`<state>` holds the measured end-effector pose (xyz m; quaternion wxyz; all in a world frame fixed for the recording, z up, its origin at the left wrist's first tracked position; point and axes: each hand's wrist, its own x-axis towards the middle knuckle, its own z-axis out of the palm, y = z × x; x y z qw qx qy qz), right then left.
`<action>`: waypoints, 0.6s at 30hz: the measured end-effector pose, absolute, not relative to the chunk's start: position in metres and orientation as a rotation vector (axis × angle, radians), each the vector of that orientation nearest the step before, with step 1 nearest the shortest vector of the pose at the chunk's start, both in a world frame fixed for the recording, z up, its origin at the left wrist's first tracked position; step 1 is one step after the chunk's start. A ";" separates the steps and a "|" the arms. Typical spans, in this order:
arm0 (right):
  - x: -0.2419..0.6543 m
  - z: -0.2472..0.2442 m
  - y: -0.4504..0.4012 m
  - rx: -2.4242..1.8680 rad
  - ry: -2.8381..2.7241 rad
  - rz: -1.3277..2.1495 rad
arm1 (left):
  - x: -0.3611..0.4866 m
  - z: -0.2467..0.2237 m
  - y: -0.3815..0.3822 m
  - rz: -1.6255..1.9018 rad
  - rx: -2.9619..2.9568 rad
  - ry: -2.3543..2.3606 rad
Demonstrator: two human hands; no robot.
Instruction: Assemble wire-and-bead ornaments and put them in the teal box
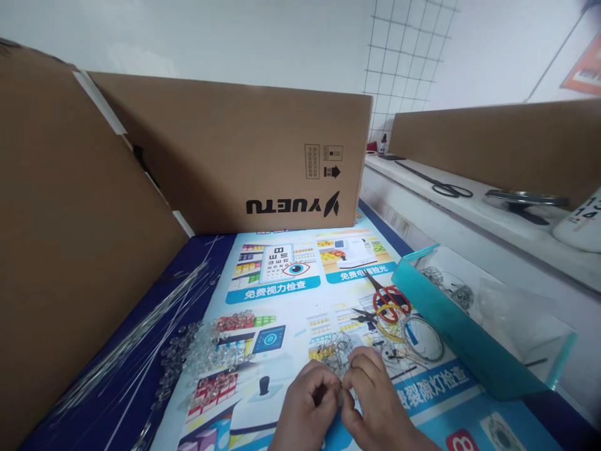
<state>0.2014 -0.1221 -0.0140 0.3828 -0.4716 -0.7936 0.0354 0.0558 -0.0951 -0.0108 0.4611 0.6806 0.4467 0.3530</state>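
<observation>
My left hand and my right hand meet low in the middle of the head view, fingertips almost touching. Both are closed in a pinch; what lies between the fingers is too small and too hidden to name. Just beyond the fingertips sits a tangled bundle of thin wire. To its right lie orange-handled scissors, dark-tipped pliers with yellow handles, and a ring-shaped wire coil. Clear beads are heaped on the left of the printed sheet.
Long straight wires lie on the blue cloth at left. A teal-edged tray at right holds wire balls and a plastic bag. Cardboard panels wall the back and left. A white ledge carries another pair of scissors.
</observation>
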 end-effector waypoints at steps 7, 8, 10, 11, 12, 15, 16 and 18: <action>0.203 -0.020 -0.120 -1.227 -1.918 0.266 | 0.054 -0.007 -0.093 0.835 1.703 1.090; 0.203 -0.019 -0.120 -1.229 -1.900 0.272 | 0.053 -0.006 -0.093 0.824 1.729 1.077; 0.202 -0.019 -0.120 -1.225 -1.867 0.276 | 0.052 -0.004 -0.093 0.793 1.793 1.047; 0.202 -0.018 -0.120 -1.224 -1.855 0.276 | 0.051 -0.004 -0.093 0.775 1.826 1.034; 0.202 -0.018 -0.120 -1.221 -1.847 0.274 | 0.050 -0.004 -0.093 0.755 1.857 1.023; 0.202 -0.018 -0.120 -1.221 -1.831 0.273 | 0.049 -0.004 -0.093 0.708 1.933 1.015; 0.202 -0.018 -0.120 -1.220 -1.831 0.275 | 0.048 -0.005 -0.093 0.703 1.957 1.023; 0.202 -0.017 -0.120 -1.219 -1.841 0.286 | 0.047 -0.007 -0.093 0.710 2.011 1.050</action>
